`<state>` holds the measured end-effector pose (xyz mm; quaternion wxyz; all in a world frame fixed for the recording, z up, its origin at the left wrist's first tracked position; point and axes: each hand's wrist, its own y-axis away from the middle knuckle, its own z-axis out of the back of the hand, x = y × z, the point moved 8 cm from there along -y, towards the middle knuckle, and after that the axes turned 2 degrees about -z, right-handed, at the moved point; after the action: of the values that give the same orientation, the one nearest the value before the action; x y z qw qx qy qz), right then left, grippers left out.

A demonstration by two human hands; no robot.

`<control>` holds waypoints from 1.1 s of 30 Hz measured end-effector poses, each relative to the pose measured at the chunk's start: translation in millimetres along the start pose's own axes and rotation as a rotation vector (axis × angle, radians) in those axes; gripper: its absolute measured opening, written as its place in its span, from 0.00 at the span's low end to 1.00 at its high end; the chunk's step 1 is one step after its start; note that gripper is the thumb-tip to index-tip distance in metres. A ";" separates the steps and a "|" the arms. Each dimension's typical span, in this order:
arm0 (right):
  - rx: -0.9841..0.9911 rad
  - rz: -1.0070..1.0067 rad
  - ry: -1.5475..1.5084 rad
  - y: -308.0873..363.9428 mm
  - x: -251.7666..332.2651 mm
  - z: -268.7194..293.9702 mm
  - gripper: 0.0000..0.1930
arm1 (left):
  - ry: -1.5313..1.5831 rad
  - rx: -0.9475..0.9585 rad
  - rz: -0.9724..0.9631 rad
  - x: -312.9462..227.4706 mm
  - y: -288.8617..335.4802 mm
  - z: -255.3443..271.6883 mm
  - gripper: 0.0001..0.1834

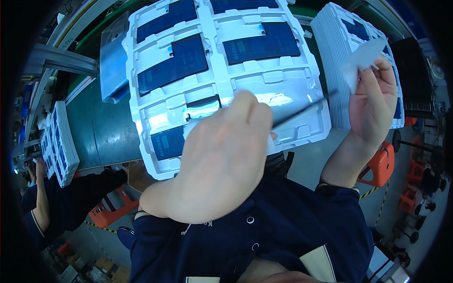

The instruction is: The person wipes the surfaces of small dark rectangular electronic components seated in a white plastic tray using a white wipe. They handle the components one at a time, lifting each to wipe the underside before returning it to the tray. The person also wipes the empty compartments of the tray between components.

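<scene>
Green workbench (108, 137) under a white plastic tray (309, 70), cut off up top. Can't see all of the lower-left battery (167, 143) behind the left hand (226, 151). Pinching a dark strip (304, 108) there, jutting rightward, too blurry to ID. Gripping a white sheet (361, 59) with the right hand (373, 94), mostly up-left of the fingers.

You have one white tray (298, 78) before you, with five dark panels (175, 67) showing in it, one tray stack (70, 147) to its left, another to its right, one thin tool (304, 109) over it and one white sheet (362, 59) to its right.
</scene>
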<state>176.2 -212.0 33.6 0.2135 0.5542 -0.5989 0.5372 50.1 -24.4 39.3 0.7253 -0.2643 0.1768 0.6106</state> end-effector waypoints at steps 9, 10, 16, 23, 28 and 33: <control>0.481 -0.394 0.607 25.1 -41.4 -55.9 0.09 | 0.057 0.311 -0.291 -32.8 36.5 15.8 0.12; 0.466 -0.387 0.591 24.1 -42.0 -58.0 0.08 | 0.079 0.340 -0.307 -35.7 38.5 14.0 0.12; 0.479 -0.399 0.657 25.6 -42.2 -57.0 0.07 | 0.086 0.310 -0.203 -22.3 27.9 2.4 0.12; 0.636 -0.210 0.929 26.3 -30.3 -68.7 0.11 | 0.050 0.363 -0.171 -15.7 26.4 -5.1 0.12; 0.491 0.189 1.163 19.8 3.0 -59.5 0.20 | 0.305 0.248 -0.158 -3.3 9.5 8.2 0.10; -0.169 0.182 1.034 37.3 60.9 38.5 0.17 | 0.489 0.020 -0.032 10.4 -7.2 19.0 0.09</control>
<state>138.0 -279.5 57.5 0.4774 0.1435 -0.5022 0.7066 57.9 -5.7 49.7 0.6731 -0.3997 0.3490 0.5151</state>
